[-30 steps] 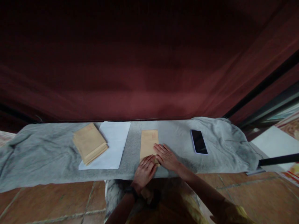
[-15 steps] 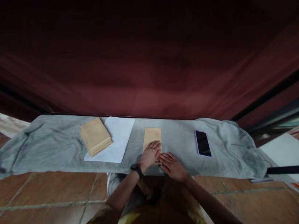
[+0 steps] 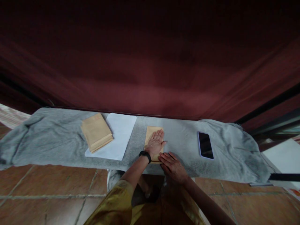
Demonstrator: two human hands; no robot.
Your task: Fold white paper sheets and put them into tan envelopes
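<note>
A brown paper envelope (image 3: 150,132) lies flat on the grey cloth in front of me. My left hand (image 3: 155,145), with a black band at the wrist, rests palm down across its middle, fingers stretched out and covering much of it. My right hand (image 3: 173,167) lies flat at the envelope's lower right edge, its fingertips on the paper. Neither hand is wrapped around anything. To the left, a stack of brown envelopes (image 3: 97,129) sits at an angle on top of white paper sheets (image 3: 120,134).
A phone (image 3: 205,145) with a dark screen lies to the right. The grey cloth (image 3: 56,137) drapes over a narrow bench or table. Behind it rises a dark red surface (image 3: 150,87). Brown floor tiles (image 3: 58,187) show below.
My left hand has slid up the envelope, away from me, and its fingers now reach near the far edge. My right hand has stayed at the lower right edge.
</note>
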